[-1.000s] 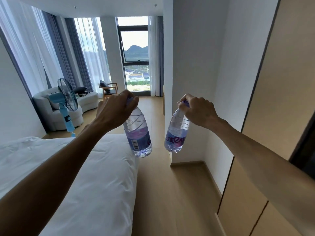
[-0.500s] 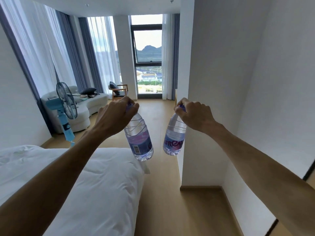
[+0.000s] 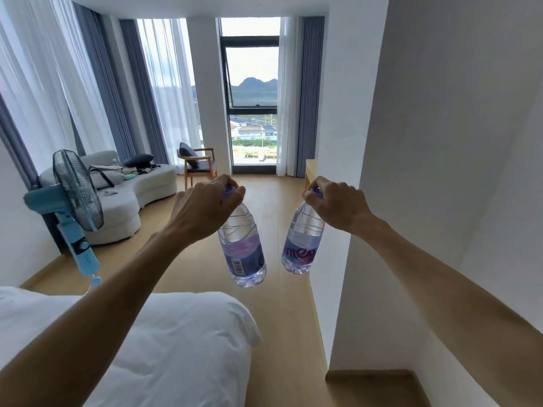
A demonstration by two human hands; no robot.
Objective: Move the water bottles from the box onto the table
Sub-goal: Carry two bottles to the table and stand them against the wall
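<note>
I carry two clear water bottles with purple labels and purple caps, one in each hand, held out in front of me above the wooden floor. My left hand (image 3: pixel 202 210) grips the cap and neck of the left bottle (image 3: pixel 242 251), which hangs down tilted. My right hand (image 3: pixel 338 205) grips the cap of the right bottle (image 3: pixel 302 242), which hangs the same way. The bottles are a short gap apart. Neither the box nor a full table shows; only a light wooden edge (image 3: pixel 310 168) juts out past the wall corner.
A white bed (image 3: pixel 164 342) fills the lower left. A blue standing fan (image 3: pixel 75 207) stands by the left wall, a white sofa (image 3: pixel 129 198) and a wooden chair (image 3: pixel 197 165) beyond it. A white wall (image 3: pixel 440 171) closes the right side; a wooden floor aisle (image 3: pixel 282 333) runs ahead.
I have moved forward along the aisle past the wooden wardrobe on the right. The wall corner is nearer and the window area larger. Both hands keep the same hold on the bottles.
</note>
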